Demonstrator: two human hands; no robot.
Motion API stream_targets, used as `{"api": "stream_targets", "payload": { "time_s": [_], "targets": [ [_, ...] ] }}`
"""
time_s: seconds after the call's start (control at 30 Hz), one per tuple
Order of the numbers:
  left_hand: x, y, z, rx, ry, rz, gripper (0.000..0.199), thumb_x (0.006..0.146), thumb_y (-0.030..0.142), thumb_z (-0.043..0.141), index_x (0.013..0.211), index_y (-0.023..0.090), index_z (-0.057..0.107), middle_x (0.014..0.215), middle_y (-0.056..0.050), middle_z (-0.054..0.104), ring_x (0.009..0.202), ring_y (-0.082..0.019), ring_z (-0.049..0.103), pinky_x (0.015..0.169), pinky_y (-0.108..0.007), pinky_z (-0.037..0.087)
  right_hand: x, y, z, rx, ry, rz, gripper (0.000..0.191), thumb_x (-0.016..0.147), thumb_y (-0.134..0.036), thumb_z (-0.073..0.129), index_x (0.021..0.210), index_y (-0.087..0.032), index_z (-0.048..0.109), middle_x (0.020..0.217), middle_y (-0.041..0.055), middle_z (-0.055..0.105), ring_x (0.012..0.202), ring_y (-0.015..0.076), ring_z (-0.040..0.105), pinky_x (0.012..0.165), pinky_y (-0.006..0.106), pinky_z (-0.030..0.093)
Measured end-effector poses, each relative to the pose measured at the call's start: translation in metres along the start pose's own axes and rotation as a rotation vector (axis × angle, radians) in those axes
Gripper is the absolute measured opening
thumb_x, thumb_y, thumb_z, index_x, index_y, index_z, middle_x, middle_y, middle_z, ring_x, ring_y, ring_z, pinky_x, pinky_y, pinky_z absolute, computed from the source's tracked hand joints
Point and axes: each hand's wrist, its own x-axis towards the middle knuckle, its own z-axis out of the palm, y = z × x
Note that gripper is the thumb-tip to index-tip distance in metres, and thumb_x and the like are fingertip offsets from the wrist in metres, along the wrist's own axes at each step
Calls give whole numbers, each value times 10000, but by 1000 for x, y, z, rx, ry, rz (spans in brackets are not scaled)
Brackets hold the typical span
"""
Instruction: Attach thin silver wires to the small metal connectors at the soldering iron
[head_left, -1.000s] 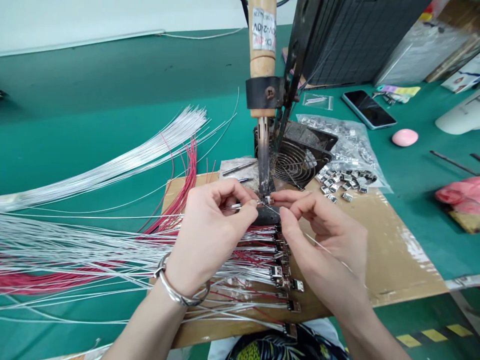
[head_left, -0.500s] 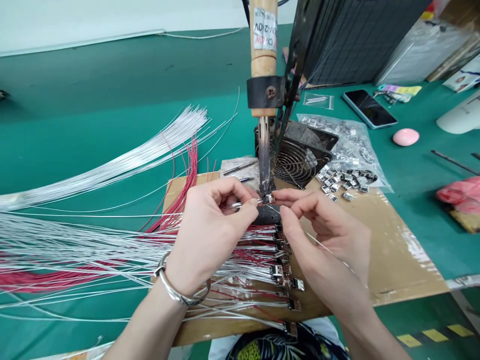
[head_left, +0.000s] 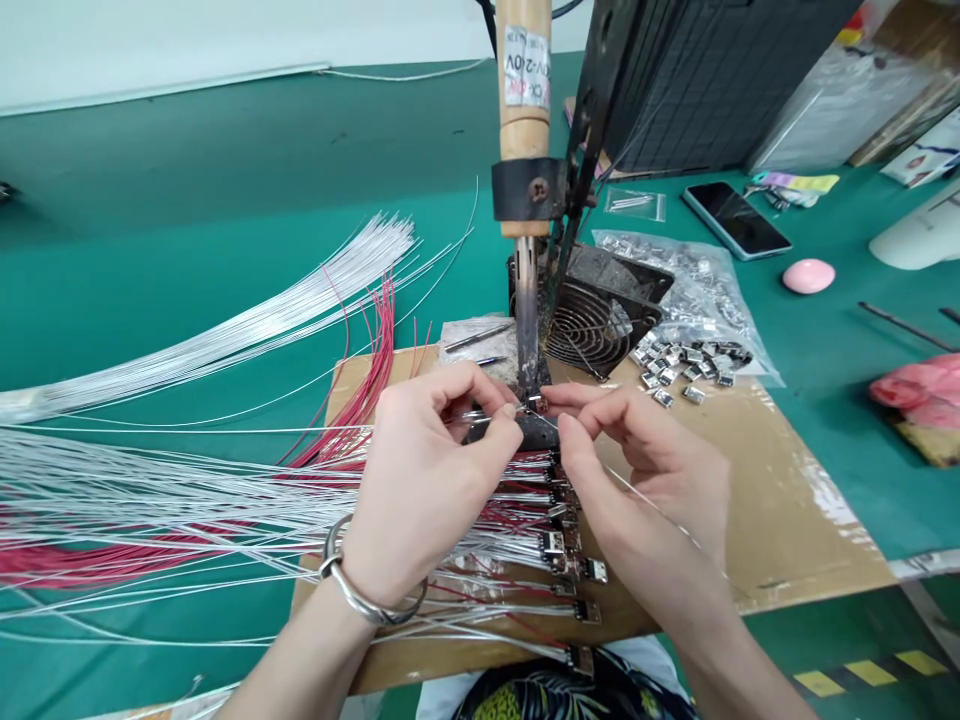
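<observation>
Under the iron (head_left: 527,300), a connector (head_left: 538,404) touches the right grip (head_left: 651,485).

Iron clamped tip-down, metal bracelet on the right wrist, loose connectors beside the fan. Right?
Wrong wrist: the head view shows the metal bracelet on the left wrist, not the right. The iron is clamped tip-down and the loose connectors are beside the fan, as stated.

A silver metal bangle (head_left: 375,607) circles one wrist; dark clothing (head_left: 570,690) shows a leafy yellow-green and pale print.
</observation>
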Motion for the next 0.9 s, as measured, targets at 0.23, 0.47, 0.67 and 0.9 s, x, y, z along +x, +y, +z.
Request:
{"api": "stream_targets", "payload": {
  "time_s": [0.23,0.47,0.67,0.9],
  "targets": [
    [-1,1,-2,-11,-4,6,98,757,164,711,667,180,675,776,-11,739,733,-175,654,580,-282,422,-1,-1,1,-2,7,-15,176,922,-121,674,796,-233,625,1101,-15,767,1060,170,728,973,313,524],
    [1,-1,-3,-15,-6,-4,104,761,187,721,668,178,676,789,-14,735,738,-175,648,596,-281,434,0,-1,1,-2,2,-24,180,919,-109,667,797,-234,621,1105,-28,770,1063,153,728,973,285,523],
    [2,0,-4,-32,0,7,123,753,179,732,644,173,673,775,-9,734,738,-174,647,628,-281,455,1,-1,3,6,10,-32,184,914,-110,667,788,-235,616,1099,-33,771,1065,153,729,965,280,528],
    [2,0,-5,-61,-18,-6,128,759,185,743,653,167,675,779,-12,740,723,-173,648,625,-282,462,1,-1,3,4,13,-36,180,914,-118,667,788,-237,616,1104,-30,772,1068,163,728,964,295,534]
  ]
}}
